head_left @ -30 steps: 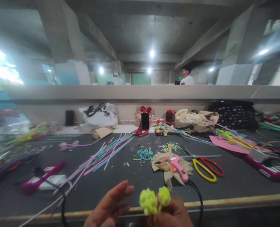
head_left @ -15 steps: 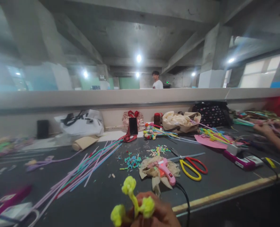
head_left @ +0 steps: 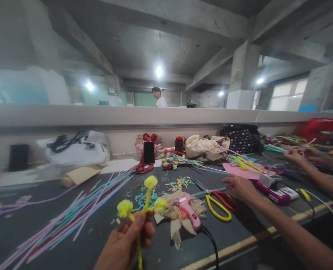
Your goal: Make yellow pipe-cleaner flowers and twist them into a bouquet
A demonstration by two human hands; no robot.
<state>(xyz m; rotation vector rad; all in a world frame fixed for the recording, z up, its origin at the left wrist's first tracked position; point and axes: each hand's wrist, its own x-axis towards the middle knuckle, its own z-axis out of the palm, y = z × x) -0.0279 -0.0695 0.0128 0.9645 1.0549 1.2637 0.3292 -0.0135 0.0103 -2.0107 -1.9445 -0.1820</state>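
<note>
My left hand (head_left: 129, 238) is closed around the stem of a yellow pipe-cleaner flower (head_left: 139, 240). Three fluffy yellow heads stand above the fingers, and the stem hangs below them. On the right, my right hand (head_left: 241, 189) reaches over the table with its fingers stretched out to the left, apparently holding nothing. Beneath its fingertips lies a pale blue strip (head_left: 218, 190), and scissors (head_left: 219, 206) with one yellow and one red handle are just left of it. A pink glue gun (head_left: 190, 212) rests on crumpled beige wrapping (head_left: 176, 221) between my hands.
Long pipe cleaners (head_left: 79, 213) spread across the left. Small cut pieces (head_left: 180, 183) are scattered mid-table. Behind are a phone (head_left: 148, 153), a cloth bag (head_left: 207, 148) and pink paper (head_left: 236, 170). A co-worker's hands (head_left: 301, 155) work at far right; a power strip (head_left: 276, 193) lies nearer.
My left hand has lifted the yellow flower up and to the left. My right hand has come into view on the right, over the table. The view has turned slightly right.
</note>
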